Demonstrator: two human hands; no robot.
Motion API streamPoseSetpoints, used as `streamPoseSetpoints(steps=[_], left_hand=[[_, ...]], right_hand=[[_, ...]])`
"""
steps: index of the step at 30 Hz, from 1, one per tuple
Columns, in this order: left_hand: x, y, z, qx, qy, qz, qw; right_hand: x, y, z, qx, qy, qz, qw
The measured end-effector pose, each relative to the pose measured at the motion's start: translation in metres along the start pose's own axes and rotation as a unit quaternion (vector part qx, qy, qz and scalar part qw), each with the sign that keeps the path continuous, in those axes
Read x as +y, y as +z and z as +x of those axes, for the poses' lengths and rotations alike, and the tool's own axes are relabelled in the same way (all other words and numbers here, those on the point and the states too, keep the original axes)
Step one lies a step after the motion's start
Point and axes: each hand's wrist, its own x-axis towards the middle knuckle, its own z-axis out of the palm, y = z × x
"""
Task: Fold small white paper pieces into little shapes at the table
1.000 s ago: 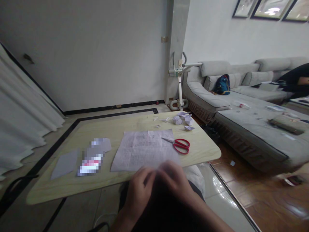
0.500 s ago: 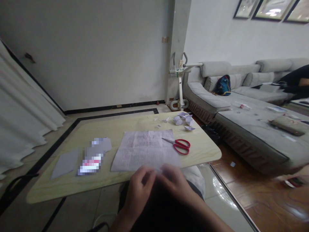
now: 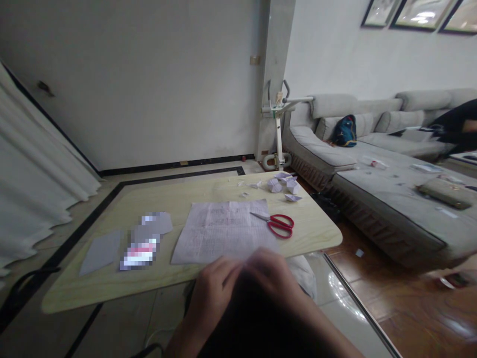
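Observation:
My left hand (image 3: 219,281) and my right hand (image 3: 270,271) meet at the table's near edge, fingertips pinched together. The small piece of paper between them is almost wholly hidden by the fingers. Just beyond lies a creased, printed sheet of paper (image 3: 223,231). Red-handled scissors (image 3: 280,226) rest at its right side, blades over the sheet and slightly parted. Several folded paper pieces (image 3: 275,185) sit at the far right corner, with small paper scraps (image 3: 256,185) to their left.
On the left of the pale wooden table (image 3: 156,278) are a white sheet (image 3: 100,252) and a blurred-out item (image 3: 143,243). A grey sofa (image 3: 391,199) stands to the right, bearing a blue backpack (image 3: 345,131). A person's arm (image 3: 460,122) shows at the far right.
My right hand has shifted slightly up and toward the left hand, its fingers closing over the pale paper seen between them before. Items on the table stay put.

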Motion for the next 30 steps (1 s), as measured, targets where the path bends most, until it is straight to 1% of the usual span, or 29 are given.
streamPoseSetpoints(steps=[5,11,15,20,24,30], left_hand=[[0.002,0.0,-0.001,0.019,-0.004,-0.021,1.0],[0.006,0.001,-0.001,0.034,-0.034,-0.073,0.996],[0.008,0.001,-0.001,0.035,-0.049,-0.09,0.994],[0.01,0.001,-0.001,0.036,-0.065,-0.102,0.992],[0.01,0.004,0.0,0.053,-0.077,-0.113,0.989],[0.01,0.005,0.0,0.085,-0.071,-0.124,0.986]], right_hand=[[-0.002,0.0,0.0,0.023,0.014,0.019,0.999],[-0.008,0.001,0.001,0.029,0.069,0.087,0.993],[-0.011,0.003,0.002,0.039,0.098,0.128,0.986],[-0.013,0.003,0.003,0.04,0.116,0.16,0.979],[-0.014,0.003,0.003,0.047,0.128,0.178,0.974],[-0.014,0.005,0.003,0.073,0.135,0.197,0.968]])
